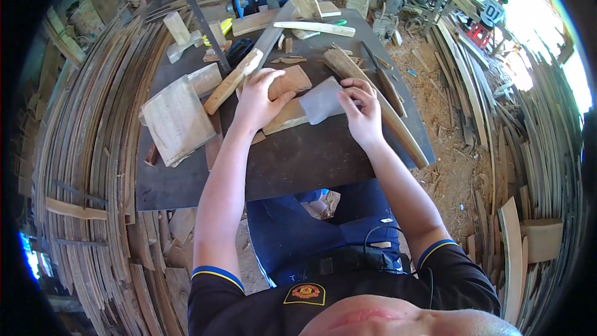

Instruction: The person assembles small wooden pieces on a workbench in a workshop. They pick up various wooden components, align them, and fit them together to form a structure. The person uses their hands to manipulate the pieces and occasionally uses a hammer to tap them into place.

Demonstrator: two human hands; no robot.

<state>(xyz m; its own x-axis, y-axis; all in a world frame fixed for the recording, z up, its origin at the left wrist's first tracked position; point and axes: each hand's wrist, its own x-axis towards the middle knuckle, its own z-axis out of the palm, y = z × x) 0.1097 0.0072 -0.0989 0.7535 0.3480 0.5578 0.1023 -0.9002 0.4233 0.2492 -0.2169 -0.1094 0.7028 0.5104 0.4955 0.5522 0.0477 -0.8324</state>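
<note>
Landmark: the dark worktable (298, 162). Far left of it, stacked planks (93, 149); on its left part, a square wooden block (177, 121). Left hand (258, 96) was pressed flat, fingers curled over a small wood piece (287, 96) at table centre. Right hand (360, 109) pinched a grey sandpaper sheet (320, 102) against it. Risk, my guess — the piece could skid if the hold eased, scraping knuckles. No containers visible — only loose offcuts (289, 59) at the table's far side.

Flat brown wood piece (287, 96) lying on dark table, partly covered by grey sandpaper sheet (321, 101), slightly curled.
</note>
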